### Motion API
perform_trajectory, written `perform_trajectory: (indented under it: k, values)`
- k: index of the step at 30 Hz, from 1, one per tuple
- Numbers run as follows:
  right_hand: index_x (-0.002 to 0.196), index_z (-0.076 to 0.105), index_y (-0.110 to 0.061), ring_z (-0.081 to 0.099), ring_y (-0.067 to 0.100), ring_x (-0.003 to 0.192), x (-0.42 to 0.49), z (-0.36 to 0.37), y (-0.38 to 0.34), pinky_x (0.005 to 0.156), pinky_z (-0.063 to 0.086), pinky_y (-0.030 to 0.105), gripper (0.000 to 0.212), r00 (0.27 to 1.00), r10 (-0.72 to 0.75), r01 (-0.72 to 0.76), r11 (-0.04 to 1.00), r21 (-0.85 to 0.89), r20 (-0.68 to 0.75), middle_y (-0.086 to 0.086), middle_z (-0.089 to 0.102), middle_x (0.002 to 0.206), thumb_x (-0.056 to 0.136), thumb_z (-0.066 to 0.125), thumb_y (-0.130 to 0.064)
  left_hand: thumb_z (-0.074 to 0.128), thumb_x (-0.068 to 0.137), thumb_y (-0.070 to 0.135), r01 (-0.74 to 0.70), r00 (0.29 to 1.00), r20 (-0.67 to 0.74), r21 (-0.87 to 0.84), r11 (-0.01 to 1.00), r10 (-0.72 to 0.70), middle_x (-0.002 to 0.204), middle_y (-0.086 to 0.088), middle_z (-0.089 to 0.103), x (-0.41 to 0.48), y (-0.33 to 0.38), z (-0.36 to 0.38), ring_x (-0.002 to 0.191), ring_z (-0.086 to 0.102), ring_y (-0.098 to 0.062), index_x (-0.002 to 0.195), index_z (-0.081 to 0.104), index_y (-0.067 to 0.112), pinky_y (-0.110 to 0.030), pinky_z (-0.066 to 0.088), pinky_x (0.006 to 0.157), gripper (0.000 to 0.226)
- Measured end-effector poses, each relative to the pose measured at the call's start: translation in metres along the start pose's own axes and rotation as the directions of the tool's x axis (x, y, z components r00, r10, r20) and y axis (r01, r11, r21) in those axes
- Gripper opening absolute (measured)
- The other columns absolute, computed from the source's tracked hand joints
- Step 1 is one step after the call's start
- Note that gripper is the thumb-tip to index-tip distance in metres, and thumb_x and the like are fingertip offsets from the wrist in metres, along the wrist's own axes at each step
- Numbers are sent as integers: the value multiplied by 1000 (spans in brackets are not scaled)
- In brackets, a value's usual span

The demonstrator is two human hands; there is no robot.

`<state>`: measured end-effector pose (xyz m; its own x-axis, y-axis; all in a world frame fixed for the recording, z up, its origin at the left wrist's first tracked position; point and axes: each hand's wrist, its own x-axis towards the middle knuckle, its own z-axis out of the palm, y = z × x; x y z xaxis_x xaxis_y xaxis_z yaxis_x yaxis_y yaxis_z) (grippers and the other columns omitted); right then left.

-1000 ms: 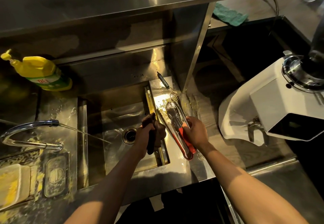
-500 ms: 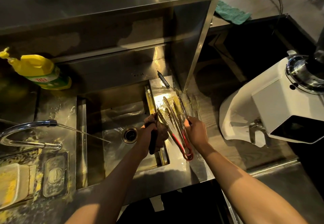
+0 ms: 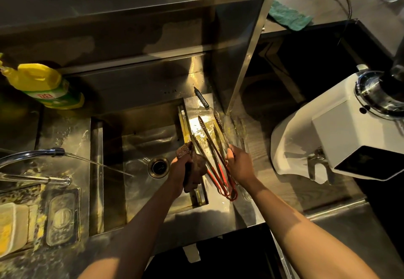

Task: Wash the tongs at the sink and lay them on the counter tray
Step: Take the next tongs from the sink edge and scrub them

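Sink (image 3: 140, 125): held running water, drain (image 3: 159, 167) bare. Tongs (image 3: 215, 152), right of basin: pinched in right hand (image 3: 239, 165) grip. Left hand (image 3: 182, 169) grip clenched on sponge (image 3: 192, 167).

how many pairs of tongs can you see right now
2, both red-handled, on the wet steel ledge right of the sink: one pair beside the left hand, one in the right hand.

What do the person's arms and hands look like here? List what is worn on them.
Nothing is worn. Both forearms enter from the bottom edge bare, with no sleeve visible as far as the frame shows. The left hand and right hand have no gloves, and no watch, bracelet or ring can be seen on wrists or fingers. No markings show in this dim, yellowish light.
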<state>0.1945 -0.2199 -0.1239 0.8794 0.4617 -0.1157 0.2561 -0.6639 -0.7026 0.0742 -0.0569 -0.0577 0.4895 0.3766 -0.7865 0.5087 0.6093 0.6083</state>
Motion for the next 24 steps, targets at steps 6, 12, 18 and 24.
perform_trajectory:
  k: [6, 12, 18, 24]
  values:
    - [136, 48, -27, 69, 8, 74, 4, 0, -23, 68, 57, 32, 34, 991, 41, -63, 984, 168, 130, -4, 72, 85, 105, 42, -15, 52, 85, 30, 0, 1000, -2, -67, 998, 0, 73, -16, 62, 4, 5, -22, 52, 58, -26, 93, 62, 2, -29, 47, 51, 30]
    - [136, 50, -19, 73, 19, 84, 9, 16, -50, 75, 60, 35, 33, 963, 91, -159, 950, 267, 252, 3, 74, 101, 105, 41, -15, 41, 94, 22, -36, 999, 3, -159, 987, 37, 72, -14, 61, -7, 15, -48, 65, 54, -27, 88, 61, 5, -30, 41, 62, 27]
    - [118, 59, -13, 67, 23, 68, 3, 32, -96, 62, 59, 40, 24, 930, 99, -227, 912, 341, 354, 14, 67, 87, 104, 40, -5, 35, 97, 27, -113, 994, -21, -258, 959, 112, 84, -15, 61, -10, 25, -79, 74, 54, -26, 91, 64, 10, -33, 41, 68, 34]
    - [130, 60, -14, 59, 11, 99, -11, 47, -142, 84, 43, 24, 31, 913, 63, -178, 951, 254, 402, -2, 61, 110, 108, 41, -25, 25, 98, 26, -220, 955, 91, -413, 884, 281, 69, -3, 66, -17, 42, -120, 58, 59, -16, 66, 77, 24, -29, 39, 64, 61]
